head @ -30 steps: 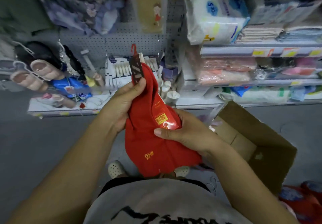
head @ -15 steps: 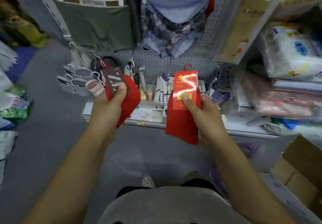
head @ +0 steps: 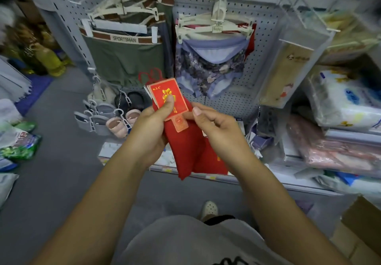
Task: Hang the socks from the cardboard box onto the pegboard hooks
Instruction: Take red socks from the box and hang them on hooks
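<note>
Socks (head: 185, 147), red and gathered under a red card (head: 167, 95), hang between the two hands in front of the pegboard (head: 263, 17), not yet on any peg. The left hand (head: 150, 128) grips the bundle from its side, thumb pressed flat on the card's face. The right hand (head: 216, 126) pinches the card's lower edge between its thumb and curled fingers. Red plastic loops (head: 151, 75) stand just above the card, beyond the left thumb. More than one seems to show, so the bundle probably holds several pairs.

The step in hand looks like squaring the bundle before hanging it. To do it well, the person should line the loops up so that one peg passes through all of them. The left thumb should stay low on the card, leaving the loops free. The right hand can steady the socks' weight while the loops slide on level.

Which peg is free cannot be told. Above and beyond the hands, briefs (head: 123, 58) and floral underwear (head: 208, 66) hang on hangers. Small shoes (head: 115, 120) hang left of the left hand. The box (head: 360, 227) sits low, by the right elbow.
</note>
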